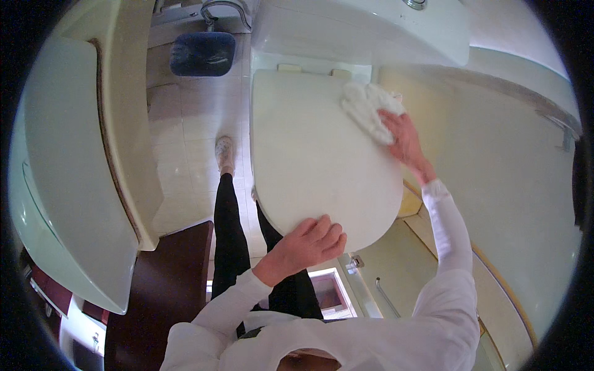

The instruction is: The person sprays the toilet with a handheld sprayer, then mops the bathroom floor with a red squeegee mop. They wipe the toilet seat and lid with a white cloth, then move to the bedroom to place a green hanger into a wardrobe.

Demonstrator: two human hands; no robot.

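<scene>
A white toilet lid (320,153) fills the middle of the view, its hinges at the far edge. My right hand (404,139) holds a crumpled white cloth (366,109) against the lid's far right side. Both the cloth and the fingers look slightly blurred. At the lid's near, rounded edge, my left hand (308,248) has its fingers curled over the rim. The left thumb is hidden, and so is whatever lies beneath the lid.
Behind the lid rises a white cistern (315,32). A dark blue rounded panel (203,54) stands at the far left near a hose. Left are a cream ledge (130,139) and a dark brown panel (162,297). A pale wall (506,176) bounds the right, with a metal rail (387,297) lower down.
</scene>
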